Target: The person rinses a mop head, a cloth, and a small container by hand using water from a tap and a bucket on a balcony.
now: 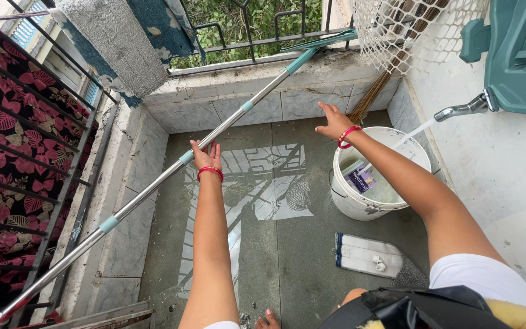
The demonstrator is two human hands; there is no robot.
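nearest to me, on the wet grey balcony floor (287,256), a flat white mop head (366,254) lies just in front of my right knee, close to the right wall. beyond it, near the floor's right edge, stands the white bucket (360,207), partly filled, with a small blue and white packet (359,178) floating inside. a thin stream of water runs into it from the metal tap (461,109) on the right wall.

my left hand (206,156) is stretched out over the middle of the floor, fingers (212,148) straight and close together, their tips touching or resting against the long metal mop pole (171,170), not wrapped around it. the pole slants from the near left corner up to the far parapet. a red bangle sits on that wrist.

my right hand (335,120) reaches further, past the bucket's far rim, fingers spread wide and holding nothing. it hovers near the broom (375,91) leaning in the far right corner. a red band circles this wrist too.
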